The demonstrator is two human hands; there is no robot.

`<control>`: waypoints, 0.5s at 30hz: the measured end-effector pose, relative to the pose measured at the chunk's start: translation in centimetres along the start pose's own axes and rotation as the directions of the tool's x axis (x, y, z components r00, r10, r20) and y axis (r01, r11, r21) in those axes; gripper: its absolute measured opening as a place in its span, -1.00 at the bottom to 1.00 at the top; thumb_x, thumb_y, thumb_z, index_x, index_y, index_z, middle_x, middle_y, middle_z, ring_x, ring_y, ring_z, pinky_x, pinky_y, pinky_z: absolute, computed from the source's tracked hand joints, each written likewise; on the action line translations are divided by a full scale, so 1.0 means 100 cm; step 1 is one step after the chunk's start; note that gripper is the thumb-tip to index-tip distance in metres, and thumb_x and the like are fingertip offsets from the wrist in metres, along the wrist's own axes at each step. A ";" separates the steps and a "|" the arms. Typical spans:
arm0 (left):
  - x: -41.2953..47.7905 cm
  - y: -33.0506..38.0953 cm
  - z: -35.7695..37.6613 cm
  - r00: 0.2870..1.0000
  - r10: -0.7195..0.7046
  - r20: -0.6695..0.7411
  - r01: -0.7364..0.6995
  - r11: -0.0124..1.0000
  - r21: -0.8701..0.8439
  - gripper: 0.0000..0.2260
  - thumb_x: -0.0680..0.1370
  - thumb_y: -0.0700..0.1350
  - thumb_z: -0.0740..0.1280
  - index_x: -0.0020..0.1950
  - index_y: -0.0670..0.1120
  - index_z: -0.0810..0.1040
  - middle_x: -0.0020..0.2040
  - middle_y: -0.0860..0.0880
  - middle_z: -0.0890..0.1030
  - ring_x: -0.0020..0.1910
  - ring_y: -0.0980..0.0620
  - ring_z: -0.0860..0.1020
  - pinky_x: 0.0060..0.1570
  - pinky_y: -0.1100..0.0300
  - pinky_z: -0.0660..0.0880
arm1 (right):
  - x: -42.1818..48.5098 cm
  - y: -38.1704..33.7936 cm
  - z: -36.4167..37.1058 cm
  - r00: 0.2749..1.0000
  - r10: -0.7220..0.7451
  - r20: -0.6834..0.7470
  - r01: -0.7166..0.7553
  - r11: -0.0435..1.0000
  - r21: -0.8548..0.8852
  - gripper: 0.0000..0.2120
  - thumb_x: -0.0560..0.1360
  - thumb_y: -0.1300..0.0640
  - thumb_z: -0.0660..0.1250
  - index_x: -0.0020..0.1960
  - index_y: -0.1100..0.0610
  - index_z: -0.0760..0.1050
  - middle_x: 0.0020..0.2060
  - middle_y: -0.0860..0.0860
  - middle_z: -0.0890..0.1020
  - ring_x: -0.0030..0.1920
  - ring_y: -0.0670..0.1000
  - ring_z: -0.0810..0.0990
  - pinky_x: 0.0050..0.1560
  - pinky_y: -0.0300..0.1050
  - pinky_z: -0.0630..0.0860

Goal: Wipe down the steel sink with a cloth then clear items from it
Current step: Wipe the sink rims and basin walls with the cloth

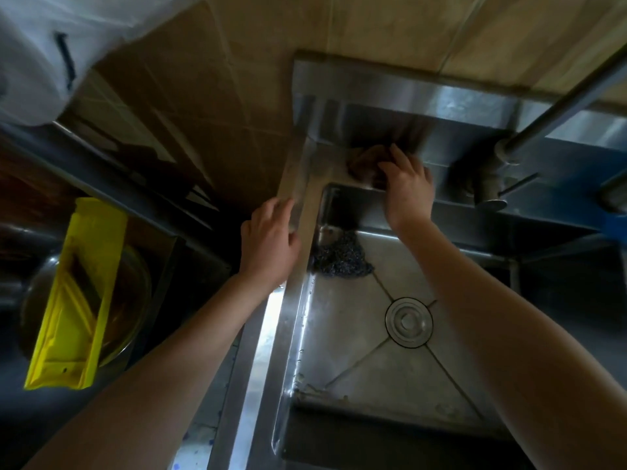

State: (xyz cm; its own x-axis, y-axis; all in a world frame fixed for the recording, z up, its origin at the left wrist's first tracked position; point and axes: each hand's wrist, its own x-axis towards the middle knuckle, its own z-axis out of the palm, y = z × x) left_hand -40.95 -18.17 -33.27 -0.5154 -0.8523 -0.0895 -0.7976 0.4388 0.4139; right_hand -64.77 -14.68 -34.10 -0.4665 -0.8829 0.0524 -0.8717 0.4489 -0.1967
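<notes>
The steel sink (342,337) fills the lower middle of the view, with a round drain (409,322) in its floor. My right hand (407,184) presses a brownish cloth (364,161) against the sink's back ledge near the far left corner. My left hand (271,242) rests flat on the sink's left rim, fingers spread, holding nothing. A dark steel-wool scrubber (341,256) lies in the basin's far left corner, just below the rim.
A steel faucet pipe (556,106) and its base (492,184) stand at the back right. Left of the sink, a yellow plastic tray (74,296) leans on a metal bowl (132,293). Tiled wall rises behind. Something blue (614,225) sits at the right edge.
</notes>
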 end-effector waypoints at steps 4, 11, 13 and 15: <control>0.004 -0.001 0.002 1.000 -0.004 0.015 0.003 0.997 0.075 -0.55 0.54 -0.10 0.27 0.43 -0.04 0.31 0.38 -0.07 0.35 0.35 -0.12 0.33 0.27 -0.07 0.25 | -0.011 0.022 -0.007 0.988 0.155 -0.023 -0.153 0.986 0.069 -0.54 0.45 0.40 0.18 0.28 0.10 0.49 0.44 0.04 0.35 0.37 0.24 0.33 0.18 0.17 0.45; 0.004 0.002 -0.001 1.000 -0.013 0.014 0.012 0.998 0.055 -0.56 0.53 -0.14 0.25 0.42 -0.06 0.33 0.38 -0.10 0.36 0.35 -0.14 0.33 0.26 -0.10 0.25 | 0.003 -0.031 0.000 0.997 -0.039 0.071 0.029 0.991 0.134 -0.60 0.50 0.30 0.15 0.27 0.07 0.51 0.41 -0.01 0.39 0.33 0.20 0.36 0.18 0.07 0.45; 0.003 0.001 -0.002 1.000 -0.007 0.024 0.005 0.999 0.054 -0.54 0.52 -0.14 0.23 0.43 -0.07 0.32 0.40 -0.10 0.34 0.37 -0.13 0.30 0.27 -0.10 0.23 | 0.007 -0.051 0.004 0.982 -0.143 0.124 0.124 0.981 0.149 -0.62 0.51 0.27 0.16 0.28 0.05 0.51 0.43 0.00 0.37 0.36 0.18 0.34 0.25 0.07 0.41; 0.002 0.001 -0.003 1.000 0.000 0.031 -0.002 0.999 0.053 -0.53 0.51 -0.14 0.22 0.43 -0.07 0.32 0.40 -0.10 0.33 0.38 -0.13 0.29 0.28 -0.09 0.21 | 0.009 -0.057 0.007 0.973 -0.185 0.141 0.163 0.974 0.157 -0.62 0.51 0.25 0.18 0.27 0.04 0.51 0.43 -0.01 0.37 0.35 0.17 0.35 0.26 0.07 0.40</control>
State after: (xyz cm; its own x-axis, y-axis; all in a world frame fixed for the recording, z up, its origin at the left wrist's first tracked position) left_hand -41.02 -18.39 -33.00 -0.5248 -0.8431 -0.1175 -0.8122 0.4547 0.3654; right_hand -60.08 -18.10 -33.60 -0.2711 -0.9612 -0.0505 -0.9013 0.2719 -0.3373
